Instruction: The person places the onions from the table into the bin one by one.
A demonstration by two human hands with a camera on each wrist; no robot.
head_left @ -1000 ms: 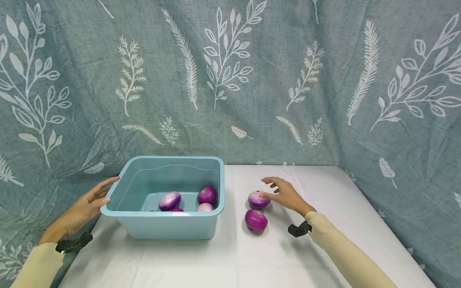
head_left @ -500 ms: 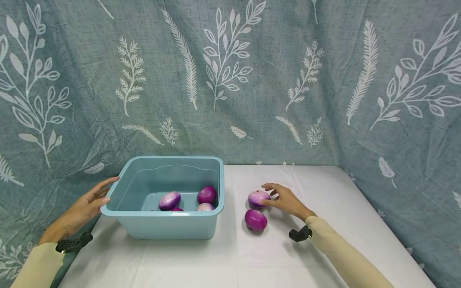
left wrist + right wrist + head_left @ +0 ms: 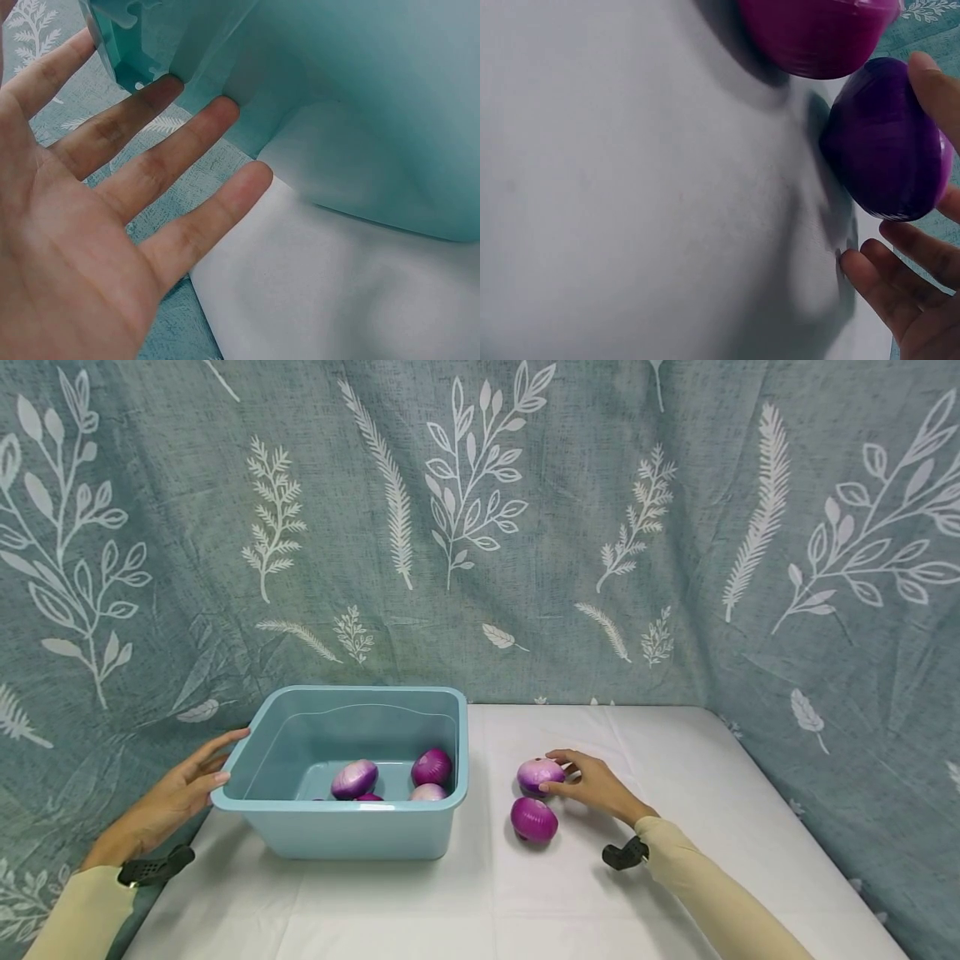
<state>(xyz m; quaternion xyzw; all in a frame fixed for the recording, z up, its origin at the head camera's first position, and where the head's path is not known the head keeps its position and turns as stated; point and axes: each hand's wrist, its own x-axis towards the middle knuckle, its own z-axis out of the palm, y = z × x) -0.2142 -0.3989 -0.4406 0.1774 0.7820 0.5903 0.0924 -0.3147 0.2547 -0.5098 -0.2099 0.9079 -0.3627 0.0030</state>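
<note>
My right hand [image 3: 588, 781] curls round the far purple onion [image 3: 537, 772] on the white table, thumb and fingers on either side of it. In the right wrist view that onion [image 3: 889, 146] lies between a fingertip above and the other fingers [image 3: 889, 289] below. A second purple onion [image 3: 533, 819] [image 3: 817, 34] rests just in front, untouched. My left hand [image 3: 187, 781] [image 3: 112, 195] is open, its straight fingers at the left end of the light blue tub [image 3: 360, 835] [image 3: 337, 90]. Several purple onions [image 3: 354, 778] sit inside the tub.
A white cloth covers the table [image 3: 525, 902]. A grey-green leaf-patterned curtain [image 3: 480, 527] hangs close behind and along both sides. The table's left edge runs right beside the tub, under my left hand.
My right hand has lowered onto the far onion and its fingers have curled round it. The left hand, the tub and the near onion have stayed put.
</note>
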